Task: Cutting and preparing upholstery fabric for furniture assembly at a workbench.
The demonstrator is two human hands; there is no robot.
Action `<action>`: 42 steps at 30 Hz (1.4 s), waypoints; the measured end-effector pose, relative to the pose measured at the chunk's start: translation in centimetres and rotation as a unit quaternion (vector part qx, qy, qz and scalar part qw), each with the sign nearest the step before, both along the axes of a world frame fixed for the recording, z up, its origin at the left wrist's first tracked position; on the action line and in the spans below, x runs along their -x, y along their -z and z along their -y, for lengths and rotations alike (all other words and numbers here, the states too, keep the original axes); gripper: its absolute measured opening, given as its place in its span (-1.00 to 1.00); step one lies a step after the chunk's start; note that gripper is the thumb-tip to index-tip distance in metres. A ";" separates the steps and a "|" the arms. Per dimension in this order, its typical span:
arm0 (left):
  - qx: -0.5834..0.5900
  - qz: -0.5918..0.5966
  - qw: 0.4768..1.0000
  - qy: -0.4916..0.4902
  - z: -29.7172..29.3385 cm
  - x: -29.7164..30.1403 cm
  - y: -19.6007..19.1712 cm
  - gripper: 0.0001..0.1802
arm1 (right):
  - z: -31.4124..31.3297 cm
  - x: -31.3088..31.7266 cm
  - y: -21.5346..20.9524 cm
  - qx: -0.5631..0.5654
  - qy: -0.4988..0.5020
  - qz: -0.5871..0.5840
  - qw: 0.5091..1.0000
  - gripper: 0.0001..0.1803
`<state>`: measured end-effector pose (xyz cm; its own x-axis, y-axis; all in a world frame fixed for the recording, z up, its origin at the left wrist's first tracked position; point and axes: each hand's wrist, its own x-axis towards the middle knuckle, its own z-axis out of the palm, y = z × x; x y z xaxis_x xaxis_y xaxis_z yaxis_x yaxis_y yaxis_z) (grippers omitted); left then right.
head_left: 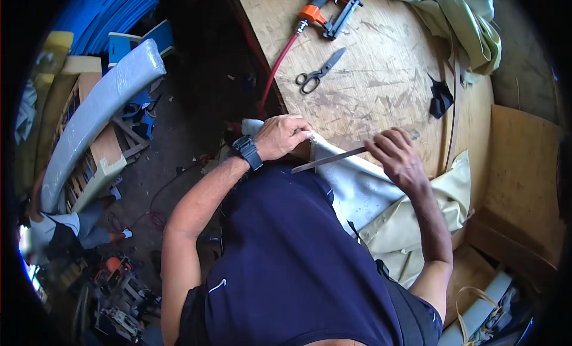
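My left hand [283, 136], with a dark watch on the wrist, is closed on the edge of a sheet of pale material [361, 194] at the near edge of the wooden table [363, 101]. The sheet hangs down in front of my body, its whitish side showing. In my right hand [398, 158] is a long, narrow knife-like blade [330, 160], pointing left across the sheet toward my shirt. Its end shows past my fingers. Farther up the table lie dark-handled scissors [320, 72].
An orange and black staple gun [333, 12] with a red hose [282, 60] lies at the far edge. Cream material [462, 24] is heaped far right; a black scrap [440, 97] lies below it. At left, a person [77, 227] stands by a long plastic-wrapped piece [98, 110].
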<state>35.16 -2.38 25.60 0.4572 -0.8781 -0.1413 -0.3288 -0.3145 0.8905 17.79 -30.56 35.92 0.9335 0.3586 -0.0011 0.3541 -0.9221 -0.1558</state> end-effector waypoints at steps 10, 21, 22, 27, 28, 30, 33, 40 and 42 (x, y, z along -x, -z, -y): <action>0.038 0.060 0.997 0.022 0.2 1.1 -1.3 -0.78 | -3.4 -2.3 4.9 -0.012 -0.041 0.038 0.998 -0.55; 0.041 0.064 0.997 0.009 -0.6 0.9 -1.9 -0.81 | -5.2 -2.6 5.8 -0.031 -0.063 0.022 0.997 -0.52; 0.042 0.063 0.997 0.009 -0.6 0.9 -1.8 -0.81 | -5.3 -2.6 5.8 -0.031 -0.063 0.022 0.997 -0.52; 0.042 0.068 0.997 0.015 -0.7 0.8 -1.7 -0.79 | -5.6 -2.5 5.6 -0.033 -0.056 0.021 0.998 -0.51; 0.042 0.068 0.997 0.015 -0.7 0.8 -1.7 -0.79 | -5.6 -2.5 5.6 -0.033 -0.056 0.021 0.998 -0.51; 0.044 0.064 0.997 0.012 -0.7 0.9 -1.7 -0.80 | -5.6 -2.6 5.6 -0.035 -0.055 0.035 0.997 -0.52; 0.050 0.058 0.997 -0.002 -0.7 0.9 -1.8 -0.80 | -5.7 -2.6 5.5 -0.042 -0.056 0.022 0.997 -0.52; 0.049 0.062 0.997 0.001 -0.6 1.0 -2.0 -0.80 | -6.0 -2.3 5.5 -0.040 -0.056 0.032 0.997 -0.52; 0.047 0.059 0.997 0.003 -0.6 1.0 -2.1 -0.80 | -6.0 -2.2 5.6 -0.039 -0.043 0.011 0.998 -0.51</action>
